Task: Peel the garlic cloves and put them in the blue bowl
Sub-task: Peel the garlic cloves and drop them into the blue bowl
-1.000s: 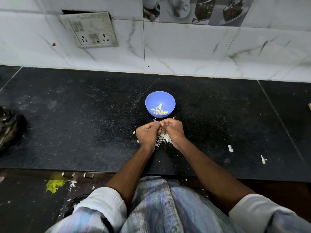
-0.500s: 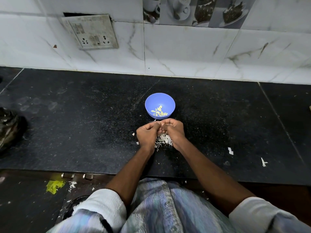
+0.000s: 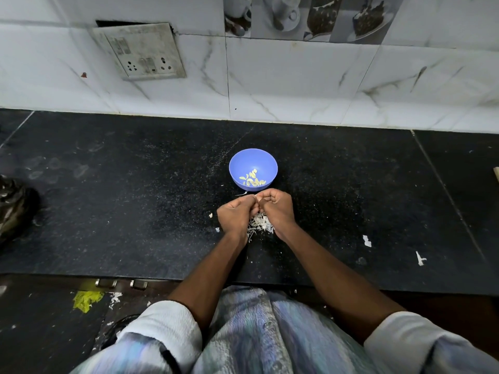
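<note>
Countertop (image 3: 135, 211) of black speckled stone fills the view below a white marble-tiled wall (image 3: 297, 85) with a switch plate (image 3: 140, 49) at eleven o'clock. The blue bowl (image 3: 243, 160) sits at centre, holding a few peeled garlic cloves (image 3: 252, 179); against the earlier frames it appears slightly farther from the hands, though the camera itself may have shifted. At six o'clock from the bowl, the left hand (image 3: 235, 214) and right hand (image 3: 278, 207) remain knuckle to knuckle as before, fingers curled inward, pinching something between them too hidden to identify. A heap of white garlic skins (image 3: 260, 225) lies beneath the wrists, unchanged. Two loose skin scraps (image 3: 366, 241) rest at four o'clock.
</note>
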Demonstrator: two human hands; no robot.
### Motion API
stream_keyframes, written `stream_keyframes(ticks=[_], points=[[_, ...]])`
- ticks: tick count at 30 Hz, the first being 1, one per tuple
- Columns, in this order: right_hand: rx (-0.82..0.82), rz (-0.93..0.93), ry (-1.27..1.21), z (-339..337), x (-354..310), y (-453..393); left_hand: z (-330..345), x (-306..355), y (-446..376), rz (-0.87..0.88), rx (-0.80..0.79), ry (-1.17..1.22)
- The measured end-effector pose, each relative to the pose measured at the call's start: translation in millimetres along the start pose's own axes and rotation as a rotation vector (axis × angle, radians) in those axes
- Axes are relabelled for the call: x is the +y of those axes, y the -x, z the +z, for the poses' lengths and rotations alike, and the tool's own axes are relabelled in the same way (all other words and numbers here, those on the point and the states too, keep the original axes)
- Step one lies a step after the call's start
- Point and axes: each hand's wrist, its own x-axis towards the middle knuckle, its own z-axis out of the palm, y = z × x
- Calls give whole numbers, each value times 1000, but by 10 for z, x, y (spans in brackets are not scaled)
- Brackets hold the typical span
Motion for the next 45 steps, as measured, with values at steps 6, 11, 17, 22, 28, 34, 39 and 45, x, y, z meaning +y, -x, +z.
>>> stream_keyframes(ticks=[6, 11, 17, 22, 28, 34, 39, 45], points=[[15, 20, 14, 26, 42, -8, 57, -61, 0, 23, 90, -44], [-1, 55, -42, 33, 28, -12, 30, -100, 0, 56, 66, -57], [-4, 73, -118, -17, 54, -33, 26, -78, -22, 35, -15, -57], [1, 42, -77, -14, 87, -42, 37, -65, -17, 9, -12, -43], [1, 27, -77, -5, 90, -46, 39, -54, -5, 11, 11, -49], [-54, -7, -16, -25, 75, -37, -41, -39, -33, 41, 26, -132], [-99, -44, 71, -76, 46, -30, -137, -91, -122, 200, 33, -421], [-74, -220, 225, -113, 83, -73, -147, -85, -161, 277, 3, -569]])
